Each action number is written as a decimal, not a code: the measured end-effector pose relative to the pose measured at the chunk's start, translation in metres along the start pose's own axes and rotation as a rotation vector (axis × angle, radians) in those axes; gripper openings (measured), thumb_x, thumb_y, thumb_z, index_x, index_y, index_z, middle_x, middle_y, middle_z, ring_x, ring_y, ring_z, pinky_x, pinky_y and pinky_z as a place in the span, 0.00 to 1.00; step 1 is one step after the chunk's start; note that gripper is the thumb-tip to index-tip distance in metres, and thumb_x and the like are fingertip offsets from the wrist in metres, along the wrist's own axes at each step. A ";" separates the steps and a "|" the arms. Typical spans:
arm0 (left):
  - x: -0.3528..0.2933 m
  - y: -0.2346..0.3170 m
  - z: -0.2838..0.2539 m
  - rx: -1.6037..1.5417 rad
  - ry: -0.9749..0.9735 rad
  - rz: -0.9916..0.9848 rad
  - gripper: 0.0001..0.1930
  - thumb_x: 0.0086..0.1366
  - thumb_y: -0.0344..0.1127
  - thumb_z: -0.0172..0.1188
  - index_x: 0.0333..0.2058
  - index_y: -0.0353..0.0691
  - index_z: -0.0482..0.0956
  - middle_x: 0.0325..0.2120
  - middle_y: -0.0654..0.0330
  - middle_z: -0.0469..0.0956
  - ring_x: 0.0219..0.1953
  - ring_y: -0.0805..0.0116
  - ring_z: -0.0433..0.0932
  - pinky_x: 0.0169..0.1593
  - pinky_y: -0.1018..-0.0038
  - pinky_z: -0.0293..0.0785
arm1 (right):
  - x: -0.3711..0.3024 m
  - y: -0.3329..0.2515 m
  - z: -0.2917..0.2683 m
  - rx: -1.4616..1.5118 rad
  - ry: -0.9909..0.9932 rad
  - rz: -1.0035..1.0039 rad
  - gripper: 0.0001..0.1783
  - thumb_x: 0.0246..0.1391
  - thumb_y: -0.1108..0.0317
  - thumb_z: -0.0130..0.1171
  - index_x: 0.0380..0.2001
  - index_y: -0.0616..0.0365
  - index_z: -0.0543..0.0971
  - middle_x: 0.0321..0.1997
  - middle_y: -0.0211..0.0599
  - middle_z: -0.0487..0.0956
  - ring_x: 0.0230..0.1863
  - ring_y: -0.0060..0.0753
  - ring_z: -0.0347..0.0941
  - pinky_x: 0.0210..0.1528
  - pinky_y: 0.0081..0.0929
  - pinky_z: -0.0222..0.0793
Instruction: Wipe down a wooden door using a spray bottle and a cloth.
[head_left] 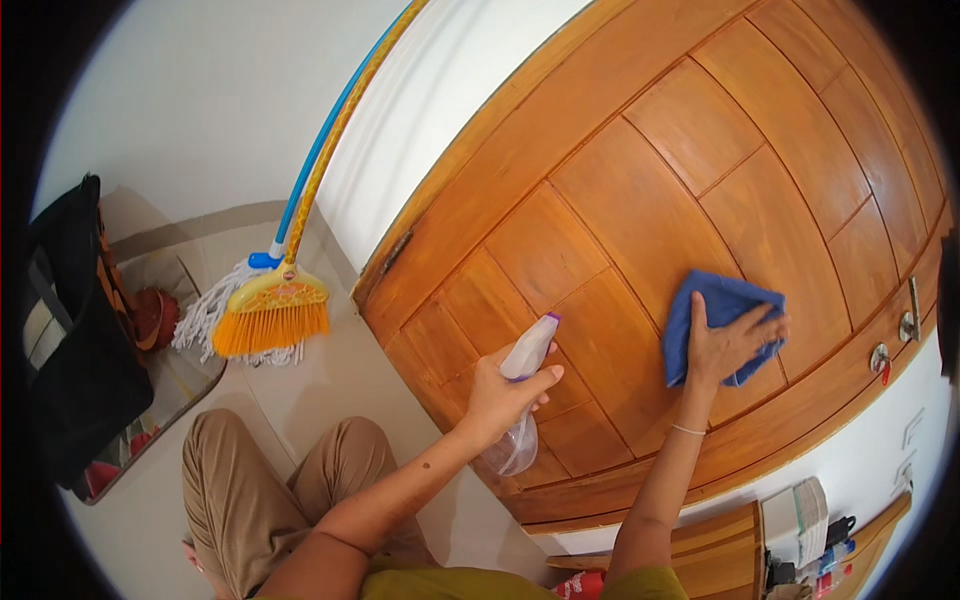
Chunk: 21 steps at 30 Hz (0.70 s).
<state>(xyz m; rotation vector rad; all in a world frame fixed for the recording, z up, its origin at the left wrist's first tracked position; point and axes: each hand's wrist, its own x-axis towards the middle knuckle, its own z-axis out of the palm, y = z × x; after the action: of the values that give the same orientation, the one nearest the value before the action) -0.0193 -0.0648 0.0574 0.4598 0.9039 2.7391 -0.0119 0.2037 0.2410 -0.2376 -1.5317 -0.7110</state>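
Note:
My left hand [498, 402] is closed around a clear spray bottle [513, 448] with a whitish head and a purple nozzle tip, held tilted in front of the wooden door [600, 250]. Against the door's panels, my right hand [727, 347] holds a folded blue cloth [677, 333]. The fingers of that hand spread over the cloth, with the thumb pointing up. The palm side is hidden.
A broom [275, 310] with orange bristles and a white string mop [212, 305] lean on the wall. A black bag [75, 350] stands at the left. The door has a metal handle [911, 310] and a lock [881, 362] with a key. Wooden furniture [715, 550] sits lower right.

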 end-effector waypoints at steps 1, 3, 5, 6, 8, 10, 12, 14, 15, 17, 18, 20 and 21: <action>0.001 -0.001 -0.004 0.015 0.000 0.002 0.19 0.61 0.36 0.70 0.48 0.34 0.79 0.28 0.65 0.79 0.21 0.80 0.75 0.22 0.81 0.69 | 0.006 -0.024 -0.003 0.019 -0.080 0.032 0.64 0.43 0.30 0.66 0.68 0.73 0.58 0.76 0.68 0.44 0.76 0.72 0.36 0.74 0.56 0.41; 0.004 -0.002 -0.005 -0.018 0.031 -0.014 0.19 0.61 0.34 0.69 0.49 0.34 0.79 0.28 0.65 0.79 0.21 0.79 0.75 0.23 0.81 0.69 | 0.019 -0.052 0.007 0.037 -0.066 -0.033 0.63 0.44 0.30 0.66 0.68 0.73 0.59 0.76 0.67 0.45 0.77 0.70 0.36 0.74 0.57 0.42; 0.010 -0.006 -0.005 -0.020 0.029 -0.025 0.19 0.61 0.33 0.69 0.49 0.33 0.79 0.29 0.64 0.80 0.21 0.79 0.75 0.23 0.80 0.69 | 0.029 -0.072 0.020 0.045 -0.055 -0.101 0.62 0.44 0.30 0.66 0.67 0.72 0.59 0.76 0.65 0.46 0.77 0.67 0.37 0.74 0.58 0.43; 0.012 -0.008 -0.007 -0.026 0.050 -0.036 0.19 0.61 0.32 0.69 0.50 0.33 0.79 0.30 0.64 0.80 0.21 0.78 0.75 0.23 0.80 0.70 | 0.031 -0.084 0.026 0.120 -0.103 -0.111 0.61 0.45 0.31 0.65 0.67 0.71 0.60 0.76 0.62 0.47 0.78 0.64 0.38 0.74 0.57 0.44; 0.016 -0.008 -0.008 -0.021 0.054 -0.036 0.20 0.60 0.32 0.69 0.50 0.33 0.78 0.31 0.63 0.80 0.21 0.78 0.75 0.23 0.80 0.70 | 0.040 -0.107 0.038 0.189 -0.141 -0.106 0.60 0.46 0.31 0.64 0.67 0.70 0.61 0.76 0.59 0.49 0.78 0.60 0.39 0.74 0.56 0.44; 0.016 -0.007 -0.010 -0.017 0.065 -0.037 0.20 0.60 0.31 0.69 0.51 0.33 0.78 0.32 0.62 0.80 0.21 0.77 0.75 0.23 0.79 0.70 | 0.047 -0.131 0.049 0.234 -0.238 -0.152 0.58 0.46 0.33 0.65 0.68 0.66 0.61 0.77 0.52 0.50 0.78 0.53 0.41 0.74 0.54 0.45; 0.014 -0.006 -0.010 -0.024 0.108 -0.025 0.22 0.60 0.31 0.69 0.52 0.32 0.77 0.34 0.61 0.81 0.21 0.77 0.75 0.23 0.79 0.70 | 0.054 -0.157 0.061 0.258 -0.229 -0.186 0.58 0.47 0.32 0.63 0.69 0.64 0.60 0.77 0.49 0.51 0.79 0.51 0.41 0.75 0.54 0.42; 0.012 -0.006 -0.004 -0.002 0.094 -0.030 0.22 0.61 0.31 0.69 0.53 0.32 0.77 0.35 0.61 0.81 0.21 0.77 0.75 0.23 0.79 0.70 | 0.059 -0.170 0.071 0.274 -0.224 -0.228 0.57 0.47 0.31 0.61 0.70 0.62 0.60 0.77 0.47 0.52 0.79 0.49 0.40 0.75 0.55 0.40; 0.011 -0.004 -0.003 0.017 0.091 -0.026 0.22 0.61 0.31 0.69 0.53 0.32 0.77 0.36 0.61 0.81 0.22 0.77 0.75 0.24 0.79 0.70 | 0.062 -0.178 0.077 0.273 -0.217 -0.316 0.56 0.48 0.30 0.60 0.69 0.60 0.61 0.77 0.48 0.52 0.79 0.50 0.40 0.76 0.55 0.36; 0.005 -0.004 0.003 0.031 0.062 -0.028 0.22 0.61 0.31 0.69 0.53 0.32 0.77 0.36 0.61 0.81 0.22 0.77 0.75 0.24 0.79 0.70 | 0.064 -0.177 0.084 0.236 -0.252 -0.410 0.55 0.49 0.28 0.56 0.70 0.56 0.62 0.78 0.47 0.51 0.80 0.49 0.35 0.75 0.62 0.24; 0.003 -0.003 0.002 0.041 0.044 -0.032 0.22 0.61 0.31 0.69 0.53 0.32 0.77 0.37 0.61 0.81 0.22 0.77 0.75 0.24 0.79 0.70 | 0.061 -0.176 0.082 0.250 -0.250 -0.408 0.55 0.49 0.28 0.56 0.70 0.56 0.62 0.78 0.47 0.51 0.80 0.49 0.35 0.75 0.62 0.24; -0.002 0.001 0.006 0.049 0.046 -0.015 0.22 0.61 0.31 0.69 0.53 0.32 0.77 0.35 0.62 0.81 0.22 0.78 0.75 0.24 0.79 0.70 | 0.057 -0.161 0.071 0.180 -0.261 -0.320 0.56 0.49 0.26 0.54 0.70 0.56 0.61 0.78 0.42 0.51 0.80 0.47 0.31 0.73 0.66 0.15; -0.004 0.002 0.008 0.053 0.042 -0.008 0.22 0.61 0.31 0.69 0.52 0.33 0.77 0.34 0.62 0.80 0.22 0.78 0.75 0.24 0.79 0.70 | 0.054 -0.147 0.068 0.140 -0.275 -0.282 0.56 0.48 0.24 0.53 0.71 0.52 0.62 0.79 0.38 0.50 0.80 0.50 0.28 0.69 0.73 0.10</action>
<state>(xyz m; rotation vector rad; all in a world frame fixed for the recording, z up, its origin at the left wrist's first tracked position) -0.0129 -0.0633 0.0642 0.4087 0.9885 2.7330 -0.1555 0.1125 0.2551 -0.0122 -1.8937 -0.8127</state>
